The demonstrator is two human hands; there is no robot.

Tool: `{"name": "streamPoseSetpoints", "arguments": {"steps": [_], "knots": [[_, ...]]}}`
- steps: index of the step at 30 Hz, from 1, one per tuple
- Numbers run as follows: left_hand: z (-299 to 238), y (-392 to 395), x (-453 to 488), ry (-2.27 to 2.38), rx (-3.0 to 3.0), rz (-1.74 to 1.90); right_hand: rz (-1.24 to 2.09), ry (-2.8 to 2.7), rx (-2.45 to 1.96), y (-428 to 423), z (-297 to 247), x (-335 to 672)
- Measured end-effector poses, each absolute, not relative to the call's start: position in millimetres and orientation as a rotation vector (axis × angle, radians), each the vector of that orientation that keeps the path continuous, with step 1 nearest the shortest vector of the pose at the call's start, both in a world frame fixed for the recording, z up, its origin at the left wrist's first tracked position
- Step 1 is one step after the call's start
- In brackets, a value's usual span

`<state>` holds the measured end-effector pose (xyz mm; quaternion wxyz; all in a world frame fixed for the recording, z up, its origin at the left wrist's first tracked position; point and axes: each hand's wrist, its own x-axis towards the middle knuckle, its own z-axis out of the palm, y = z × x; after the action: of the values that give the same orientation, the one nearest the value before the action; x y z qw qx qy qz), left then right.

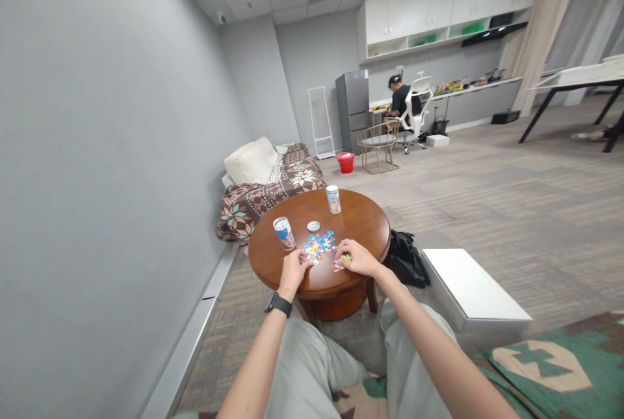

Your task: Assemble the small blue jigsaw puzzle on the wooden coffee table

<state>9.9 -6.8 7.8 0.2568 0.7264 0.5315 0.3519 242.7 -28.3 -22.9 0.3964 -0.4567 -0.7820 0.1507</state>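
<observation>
"Where does your one camera look from?"
"Your head, forward and down: your left hand (294, 271) and right hand (358, 256) show near, over the round table (361, 217); the grey wall (107, 159) fills your left, white cabinets (414, 19) far beyond."

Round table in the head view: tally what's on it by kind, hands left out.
Printed cans: 2, the nearer can and the farther can
Flat round lid, lying loose: 1
Small colourful pieces: many, too small to count
Total: 3, not counting the pieces
</observation>
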Motion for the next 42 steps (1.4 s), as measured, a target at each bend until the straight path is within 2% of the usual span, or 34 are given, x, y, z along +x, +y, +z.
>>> {"name": "streamPoseSetpoints", "arguments": {"steps": [7,13,20,31,42], "knots": [[6,-17,30,1.414,2.173,1.13,0.348,-1.993,-1.167,-30,-23,243],[8,-31,41,1.138,2.375,0.759,0.324,-2.03,-1.152,-37,-18,244],[9,-23,49,1.02,2.394,0.652,0.311,-2.068,-1.152,-40,-17,245],[8,-29,52,1.05,2.461,0.714,0.309,-2.092,-1.199,-42,-14,244],[2,-14,44,1.137,2.173,0.906,0.23,-2.025,-1.246,-41,-17,242]]}}
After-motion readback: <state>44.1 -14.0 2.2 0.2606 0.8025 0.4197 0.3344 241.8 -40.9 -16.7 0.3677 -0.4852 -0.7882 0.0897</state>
